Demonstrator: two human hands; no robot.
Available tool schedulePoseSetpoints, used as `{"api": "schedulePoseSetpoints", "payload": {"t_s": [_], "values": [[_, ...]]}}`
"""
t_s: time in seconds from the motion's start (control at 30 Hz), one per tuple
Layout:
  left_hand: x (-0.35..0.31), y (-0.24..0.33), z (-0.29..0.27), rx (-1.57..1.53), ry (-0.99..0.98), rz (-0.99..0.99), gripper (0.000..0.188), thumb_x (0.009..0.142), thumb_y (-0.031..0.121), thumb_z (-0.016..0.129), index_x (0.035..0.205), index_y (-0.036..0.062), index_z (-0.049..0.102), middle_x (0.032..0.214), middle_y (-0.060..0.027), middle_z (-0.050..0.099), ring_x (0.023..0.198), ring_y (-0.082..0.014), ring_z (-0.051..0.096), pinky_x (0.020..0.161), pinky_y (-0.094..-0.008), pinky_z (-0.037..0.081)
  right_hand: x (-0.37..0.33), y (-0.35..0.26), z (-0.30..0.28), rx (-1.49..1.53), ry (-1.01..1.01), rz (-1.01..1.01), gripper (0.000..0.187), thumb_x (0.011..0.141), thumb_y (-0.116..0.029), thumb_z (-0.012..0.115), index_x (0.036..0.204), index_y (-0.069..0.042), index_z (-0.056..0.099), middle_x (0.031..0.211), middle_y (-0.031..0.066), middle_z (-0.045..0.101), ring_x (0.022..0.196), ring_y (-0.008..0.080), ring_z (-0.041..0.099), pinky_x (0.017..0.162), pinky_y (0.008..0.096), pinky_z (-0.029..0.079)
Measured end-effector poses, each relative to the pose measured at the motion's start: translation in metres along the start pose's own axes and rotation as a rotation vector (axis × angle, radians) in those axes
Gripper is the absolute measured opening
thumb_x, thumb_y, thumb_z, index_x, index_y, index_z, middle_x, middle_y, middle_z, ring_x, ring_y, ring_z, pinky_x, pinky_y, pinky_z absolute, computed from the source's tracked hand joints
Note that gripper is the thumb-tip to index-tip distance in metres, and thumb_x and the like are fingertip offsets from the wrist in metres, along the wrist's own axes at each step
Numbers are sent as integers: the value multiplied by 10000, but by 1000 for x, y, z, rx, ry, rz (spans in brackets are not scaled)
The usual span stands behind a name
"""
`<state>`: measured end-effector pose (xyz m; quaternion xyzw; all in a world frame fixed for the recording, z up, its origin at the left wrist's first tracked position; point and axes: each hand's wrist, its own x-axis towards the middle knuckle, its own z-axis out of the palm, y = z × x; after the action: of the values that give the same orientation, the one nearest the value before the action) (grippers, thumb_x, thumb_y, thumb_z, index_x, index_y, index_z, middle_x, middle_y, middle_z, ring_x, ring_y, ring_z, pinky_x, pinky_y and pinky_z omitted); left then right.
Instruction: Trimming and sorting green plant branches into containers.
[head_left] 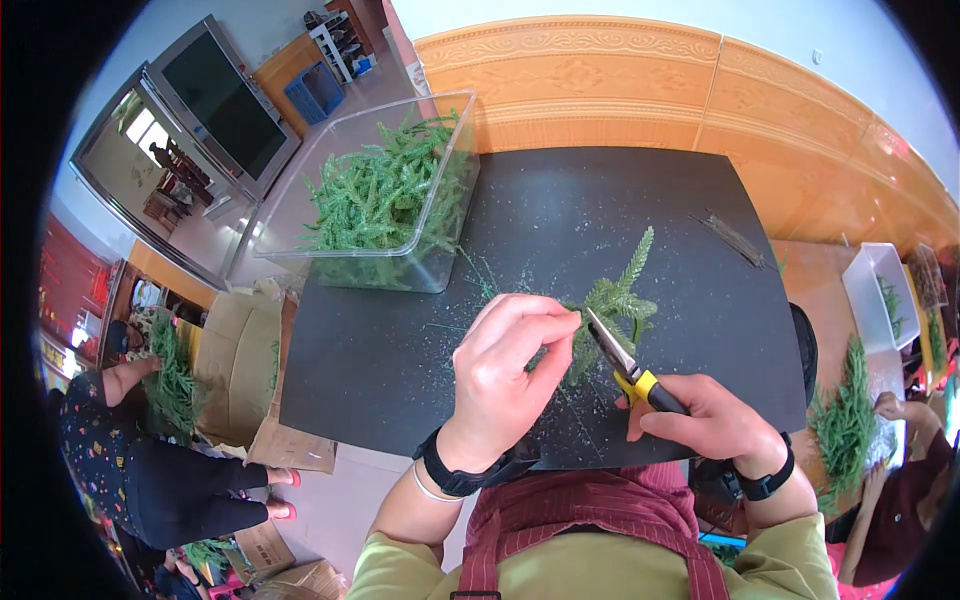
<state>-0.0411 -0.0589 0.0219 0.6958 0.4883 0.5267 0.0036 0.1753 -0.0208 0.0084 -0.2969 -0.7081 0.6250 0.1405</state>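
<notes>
My left hand (510, 365) is closed in a pinch above the dark table, its fingertips close to the tips of the pliers. What the pinch holds is too small to make out. In my right hand (712, 418) is a pair of long-nose pliers (648, 386) with yellow and black handles, pointing up and left. Just beyond both hands spreads a green artificial sprig (622, 300) of several needled fronds, partly hidden by my fingers and the pliers. Whether it is held or lies on the table, I cannot tell.
A clear plastic bin (425, 240) full of green sprigs stands at the table's (370, 370) far left. Thin dark wires (732, 240) lie at the far right. Pale crumbs dot the tabletop. One person (150, 450) works at left, another (895, 500) at right, beside green sprigs (842, 430).
</notes>
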Motion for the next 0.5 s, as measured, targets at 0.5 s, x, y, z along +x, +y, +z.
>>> {"api": "schedulePoseSetpoints", "payload": {"t_s": [0.5], "values": [[-9, -8, 0, -257, -67, -225, 172, 692, -121, 625, 829, -19, 603, 892, -113, 594, 782, -151, 589, 655, -235, 482, 1, 1, -1, -195, 53, -104, 166, 795, -154, 592, 853, -3, 553, 605, 129, 482, 544, 226, 489, 524, 335, 381]]}}
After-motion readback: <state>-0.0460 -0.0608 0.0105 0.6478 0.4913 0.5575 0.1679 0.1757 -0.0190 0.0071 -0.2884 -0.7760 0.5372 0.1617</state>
